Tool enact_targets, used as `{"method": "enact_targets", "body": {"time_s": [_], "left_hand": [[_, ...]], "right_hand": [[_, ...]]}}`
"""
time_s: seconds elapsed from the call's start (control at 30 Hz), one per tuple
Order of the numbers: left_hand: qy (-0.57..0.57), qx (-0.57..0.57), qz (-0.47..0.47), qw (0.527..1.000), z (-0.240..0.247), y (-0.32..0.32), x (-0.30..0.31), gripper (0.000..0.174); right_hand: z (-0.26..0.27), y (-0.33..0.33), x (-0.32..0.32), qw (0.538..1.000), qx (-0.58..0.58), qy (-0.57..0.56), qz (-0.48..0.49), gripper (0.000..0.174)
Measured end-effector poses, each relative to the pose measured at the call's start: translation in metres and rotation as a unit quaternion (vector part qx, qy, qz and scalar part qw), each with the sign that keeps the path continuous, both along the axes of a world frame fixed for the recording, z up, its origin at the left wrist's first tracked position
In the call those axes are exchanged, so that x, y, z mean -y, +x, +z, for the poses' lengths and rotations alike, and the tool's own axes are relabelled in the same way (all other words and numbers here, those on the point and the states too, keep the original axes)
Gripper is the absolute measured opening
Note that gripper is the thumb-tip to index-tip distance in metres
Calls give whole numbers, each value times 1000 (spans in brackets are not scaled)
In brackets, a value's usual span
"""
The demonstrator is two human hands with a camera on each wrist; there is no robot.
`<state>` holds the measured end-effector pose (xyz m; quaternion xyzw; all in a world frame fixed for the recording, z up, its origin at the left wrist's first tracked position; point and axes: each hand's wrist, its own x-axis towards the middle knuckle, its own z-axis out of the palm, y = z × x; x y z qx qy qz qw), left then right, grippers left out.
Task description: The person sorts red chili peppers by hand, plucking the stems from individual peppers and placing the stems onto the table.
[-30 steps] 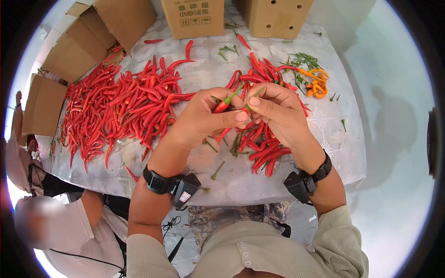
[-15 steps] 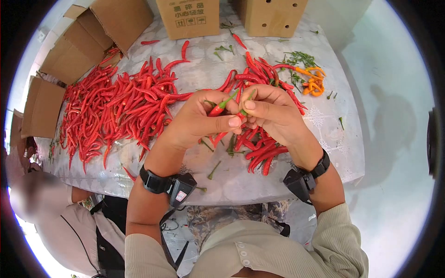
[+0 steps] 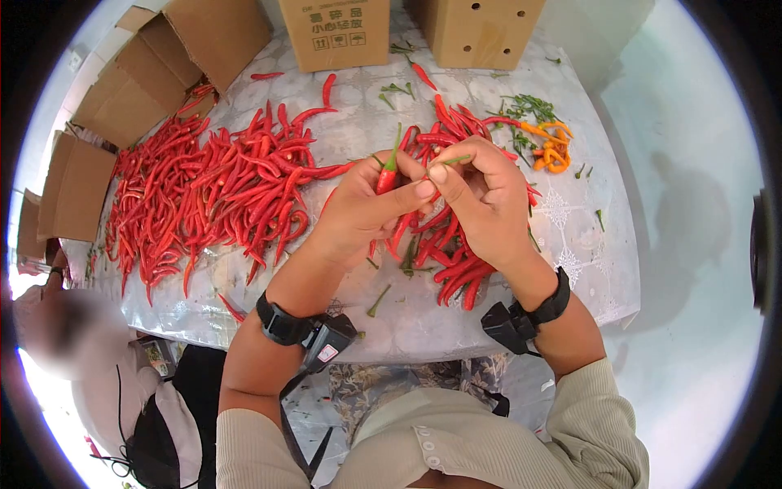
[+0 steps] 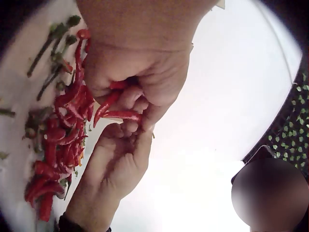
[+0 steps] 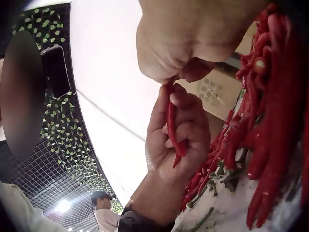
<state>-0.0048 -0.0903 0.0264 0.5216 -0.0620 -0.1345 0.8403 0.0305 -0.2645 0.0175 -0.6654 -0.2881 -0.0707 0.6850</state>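
Observation:
My left hand (image 3: 358,213) grips red chili peppers; one, a red chili (image 3: 386,179) with its green stem pointing up, sticks out between thumb and fingers. In the right wrist view, a long red chili (image 5: 172,122) lies along the left palm. Right at the left thumb tip, my right hand (image 3: 495,208) pinches a green chili stem (image 3: 459,159) between thumb and forefinger. Beneath both hands a smaller heap of red chilies (image 3: 464,273) lies on the table. In the left wrist view, chili tips (image 4: 120,115) poke out from the left fingers.
A large pile of red chilies (image 3: 220,187) covers the table's left side. Orange chilies (image 3: 555,155) and green stems (image 3: 529,107) lie at the right. Cardboard boxes (image 3: 338,37) stand along the back, and an open carton (image 3: 155,73) at the left. Another person (image 3: 106,350) is at the lower left.
The chili stem in my left hand has swung more upright. My right hand has turned, its wrist shifting slightly left, and the stem it pinches now lies flatter.

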Motion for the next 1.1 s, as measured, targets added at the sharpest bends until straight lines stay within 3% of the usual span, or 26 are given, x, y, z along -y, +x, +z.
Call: {"method": "enact_targets", "body": {"time_s": [0.27, 0.47, 1.1], "left_hand": [[4, 19, 19, 1000, -7, 1, 3, 12], [11, 12, 25, 1000, -3, -1, 5, 21], [-2, -7, 35, 999, -4, -3, 7, 20]], "right_hand": [[3, -4, -2, 997, 66, -15, -41, 10], [2, -5, -3, 993, 97, -18, -62, 8], [-1, -3, -5, 969, 208, -41, -127, 9]]}}
